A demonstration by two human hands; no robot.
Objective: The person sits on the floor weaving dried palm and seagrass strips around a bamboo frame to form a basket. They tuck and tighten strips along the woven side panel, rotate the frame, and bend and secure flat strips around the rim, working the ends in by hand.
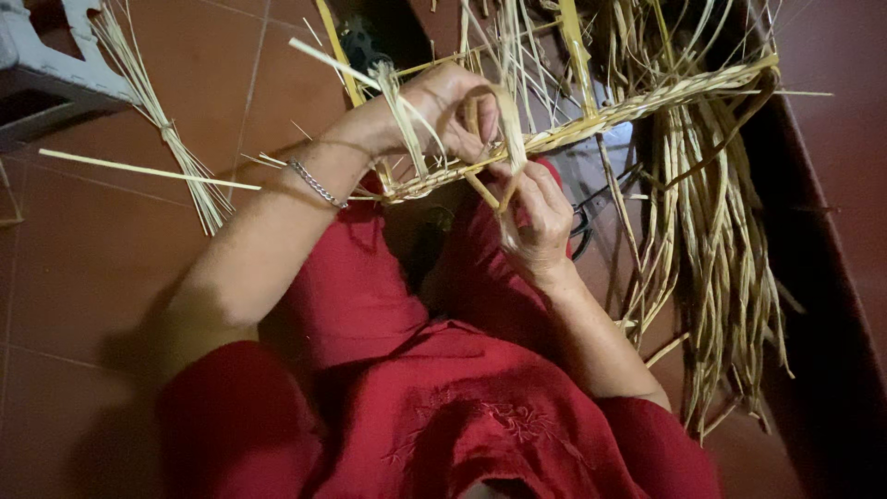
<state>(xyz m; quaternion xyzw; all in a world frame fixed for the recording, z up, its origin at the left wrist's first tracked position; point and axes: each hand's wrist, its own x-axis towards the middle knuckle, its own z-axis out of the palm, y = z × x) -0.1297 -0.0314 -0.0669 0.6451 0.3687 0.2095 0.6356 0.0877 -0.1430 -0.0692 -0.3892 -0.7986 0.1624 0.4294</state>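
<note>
Head view showed my left hand [442, 111] clamped on the woven straw rim [591, 118] above my lap, my right hand [539, 214] pinching a flat strand [510, 139]. I judged a hard tug could snap that strand or loosen the braid.

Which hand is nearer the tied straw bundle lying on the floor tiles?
Left. The left hand works at the woven edge, on the side towards the straw bundle; the right hand is farther off.

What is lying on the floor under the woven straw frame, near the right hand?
Under the woven frame, beside the right hand, black scissors lie partly visible; loose straw and the hand cover the rest.
</note>
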